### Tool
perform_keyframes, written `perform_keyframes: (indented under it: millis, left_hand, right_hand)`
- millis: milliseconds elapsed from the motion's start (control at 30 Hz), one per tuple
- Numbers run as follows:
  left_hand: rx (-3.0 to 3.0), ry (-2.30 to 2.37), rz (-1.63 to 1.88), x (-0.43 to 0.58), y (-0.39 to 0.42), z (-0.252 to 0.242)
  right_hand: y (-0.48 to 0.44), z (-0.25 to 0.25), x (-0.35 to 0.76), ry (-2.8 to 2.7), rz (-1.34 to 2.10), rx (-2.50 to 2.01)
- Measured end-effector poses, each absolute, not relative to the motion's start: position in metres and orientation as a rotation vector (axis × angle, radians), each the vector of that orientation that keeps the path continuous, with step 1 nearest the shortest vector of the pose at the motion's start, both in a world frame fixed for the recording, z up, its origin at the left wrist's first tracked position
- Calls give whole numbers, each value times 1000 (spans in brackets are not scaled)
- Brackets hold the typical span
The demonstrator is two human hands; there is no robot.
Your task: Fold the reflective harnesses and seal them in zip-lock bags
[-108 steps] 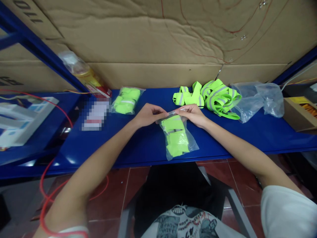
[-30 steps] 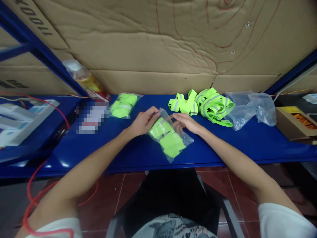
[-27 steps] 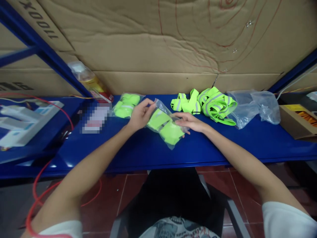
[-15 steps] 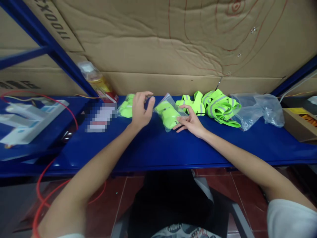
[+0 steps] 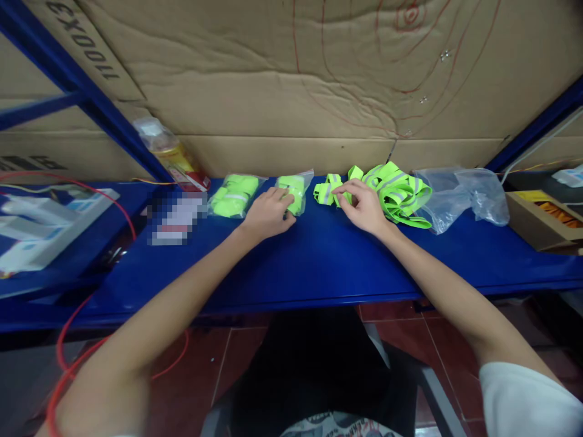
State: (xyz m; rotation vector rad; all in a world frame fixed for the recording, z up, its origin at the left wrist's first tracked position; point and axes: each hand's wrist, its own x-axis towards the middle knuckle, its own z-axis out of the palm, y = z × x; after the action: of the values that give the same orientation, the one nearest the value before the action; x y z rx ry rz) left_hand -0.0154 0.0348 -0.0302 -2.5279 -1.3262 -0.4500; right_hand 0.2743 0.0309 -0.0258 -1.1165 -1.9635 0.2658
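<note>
a small clear bag of folded neon-yellow bands [image 5: 294, 189] lies on the blue table [image 5: 319, 261], near its back edge by the cardboard wall [image 5: 282, 91]. the left hand [image 5: 268, 212] rests on the near end of this bag, fingers curled down over it and touching the plastic; whether it actually grips the bag cannot be told. just to the left of it lies a second filled bag [image 5: 232, 195] of the same yellow bands, close by but not touched by the hand.

the right hand [image 5: 362, 203] is just to the right, its fingertips pressed together on a loose folded band [image 5: 328, 191] with a grey reflective stripe, pinching its edge. that band lies at the left end of a heap of loose yellow bands [image 5: 396, 189], which sits against the back of the table. beside the heap, further right, are crumpled empty clear bags [image 5: 460, 195], and beyond them an open brown box [image 5: 542, 218] at the table's right end.

to the left of the filled bags lies a blurred white card [image 5: 175, 215], and behind it a plastic bottle with yellow contents [image 5: 166, 152] leans against a blue shelf post [image 5: 86, 91]. a red cable [image 5: 91, 188] loops over white boxes [image 5: 40, 224] at the far left.
</note>
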Motion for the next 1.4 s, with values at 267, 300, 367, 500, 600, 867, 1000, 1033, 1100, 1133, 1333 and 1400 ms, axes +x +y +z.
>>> perform_keyframes:
  millis: [267, 300, 367, 500, 600, 867, 1000, 1033, 1100, 1133, 1333, 1400]
  left_hand:
    - [-2337, -1657, -228, 1, 46, -26]
    - [-2326, -1664, -264, 0, 48, -30]
    - [-2322, -1622, -346, -3, 51, -37]
    - [-2329, -1528, -507, -7, 47, -47]
    - [-2437, -1363, -670, 0, 37, -48]
    - [-2782, -1285, -1350, 21, 21, -51]
    - [-2870, -1220, -1530, 12, 31, -51]
    - [-2907, -1217, -1505, 8, 35, -51]
    - [-2947, -1281, -1411, 3, 40, -52]
    - [-2930, -1344, -1369, 2, 42, -53]
    - [-2821, -1487, -1242, 6, 43, -54]
    - [-2796, -1488, -1217, 8, 43, -53]
  right_hand:
    - [47, -32, 297, -2320, -323, -1265]
    - [49, -35, 296, -2348, -349, -1306]
    - [52, -40, 295, -2374, -345, -1385]
    - [50, -39, 290, -2337, -121, -1279]
    - [40, -34, 281, -2160, 120, -1133]
    - [36, -39, 261, -1385, 958, -1023]
    - [56, -53, 268, -1048, 1284, -1173]
    - [59, -55, 270, -1013, 1305, -1201]
    - [62, -57, 271, -1032, 1264, -1244]
    - [61, -55, 271, -1086, 1202, -1265]
    - [29, -25, 278, -1928, 231, -1067]
    - [21, -18, 280, -2257, 52, -1006]
